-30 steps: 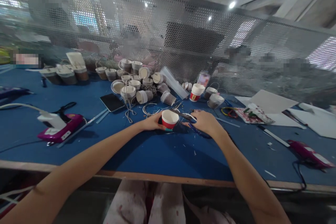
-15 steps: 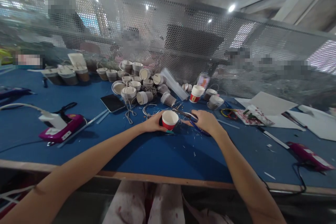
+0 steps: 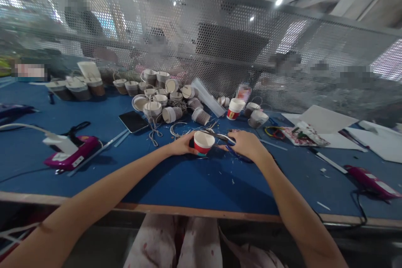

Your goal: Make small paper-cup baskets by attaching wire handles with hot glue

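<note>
Beyond the held cup (image 3: pixel 203 148), a perforated screen (image 3: pixel 185 21) borders the blue tabletop (image 3: pixel 194 188).

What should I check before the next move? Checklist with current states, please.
1. Cup secured: ok, the left hand grips it from its left side.
2. Cup mouth accessible: ok, it faces up.
3. Scissors in hand: ok, the right hand holds them, blades toward the cup.
4. Left fingers clear of the blades: cannot tell, the cup hides some of them.
5. Work area free of offcuts: not ok, scraps litter the blue table.
6. Phone clear of the hands: ok, it lies apart from both.
</note>
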A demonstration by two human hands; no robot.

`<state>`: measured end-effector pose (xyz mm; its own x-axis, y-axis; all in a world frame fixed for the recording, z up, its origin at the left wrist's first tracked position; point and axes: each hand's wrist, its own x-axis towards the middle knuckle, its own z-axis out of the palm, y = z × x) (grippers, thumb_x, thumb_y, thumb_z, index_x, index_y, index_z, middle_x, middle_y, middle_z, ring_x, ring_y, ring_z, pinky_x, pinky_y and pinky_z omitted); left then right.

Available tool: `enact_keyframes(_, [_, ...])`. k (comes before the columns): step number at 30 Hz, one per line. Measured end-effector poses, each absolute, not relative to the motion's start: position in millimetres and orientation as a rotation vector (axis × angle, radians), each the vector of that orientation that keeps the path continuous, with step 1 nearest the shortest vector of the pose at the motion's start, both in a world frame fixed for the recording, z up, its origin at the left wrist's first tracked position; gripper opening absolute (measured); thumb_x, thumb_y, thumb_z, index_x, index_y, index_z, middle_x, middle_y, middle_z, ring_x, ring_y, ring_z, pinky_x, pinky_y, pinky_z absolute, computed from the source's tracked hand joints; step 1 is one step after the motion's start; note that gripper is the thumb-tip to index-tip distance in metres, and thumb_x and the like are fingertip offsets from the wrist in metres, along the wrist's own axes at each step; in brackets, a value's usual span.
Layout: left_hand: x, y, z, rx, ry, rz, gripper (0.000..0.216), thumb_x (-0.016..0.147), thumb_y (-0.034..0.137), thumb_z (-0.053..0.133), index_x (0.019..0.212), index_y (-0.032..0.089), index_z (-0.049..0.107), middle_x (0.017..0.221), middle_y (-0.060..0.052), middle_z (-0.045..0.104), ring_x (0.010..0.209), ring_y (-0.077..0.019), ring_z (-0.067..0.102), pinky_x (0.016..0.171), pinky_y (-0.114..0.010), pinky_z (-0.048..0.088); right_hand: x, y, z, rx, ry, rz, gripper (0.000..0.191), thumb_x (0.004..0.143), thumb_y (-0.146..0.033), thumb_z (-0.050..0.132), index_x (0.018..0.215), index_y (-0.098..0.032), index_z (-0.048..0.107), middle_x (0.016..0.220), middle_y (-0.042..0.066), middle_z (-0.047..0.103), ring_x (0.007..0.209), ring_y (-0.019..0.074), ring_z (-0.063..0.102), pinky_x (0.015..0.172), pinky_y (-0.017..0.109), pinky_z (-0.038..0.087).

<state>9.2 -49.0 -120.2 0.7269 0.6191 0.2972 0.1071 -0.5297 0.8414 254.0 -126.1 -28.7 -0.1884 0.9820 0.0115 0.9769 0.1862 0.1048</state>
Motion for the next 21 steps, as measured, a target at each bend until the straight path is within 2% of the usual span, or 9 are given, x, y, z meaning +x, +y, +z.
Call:
enact_keyframes(9, [7,-53,-114,2.055,0.542,0.687,0.083,0.06,0.036,0.075,0.132,0.018,0.038,0.131,-0.013,0.049,0.122,-0.0299,0.044,0.104,-0.047,0.031,254,-120,-31,2.017,2.393,0.106,0.036,0.082,-0.051,0.047,0.095,-0.022,0.065,0.093,0.009,0.069,0.086,0.0228,0.062,0.064,0.025,0.036])
enact_keyframes(14, [12,-59,-114,2.06,0.604,0.794,0.095,0.052,0.037,0.08,0.134,0.019,0.035,0.133,-0.014,0.046,0.124,-0.032,0.042,0.105,-0.048,0.028,258,-119,-31,2.038,2.4,0.135,0.042,0.076,-0.059,0.051,0.094,-0.023,0.062,0.088,0.007,0.067,0.08,0.0228,0.061,0.058,0.025,0.032])
enact_keyframes(21, [11,-55,-114,2.075,0.512,0.738,0.081,0.062,0.036,0.075,0.132,0.017,0.038,0.132,-0.014,0.049,0.121,-0.0293,0.045,0.103,-0.045,0.033,267,-118,-32,2.009,2.403,0.169,0.05,0.074,-0.067,0.047,0.098,-0.025,0.062,0.09,0.007,0.066,0.081,0.0229,0.059,0.059,0.026,0.033])
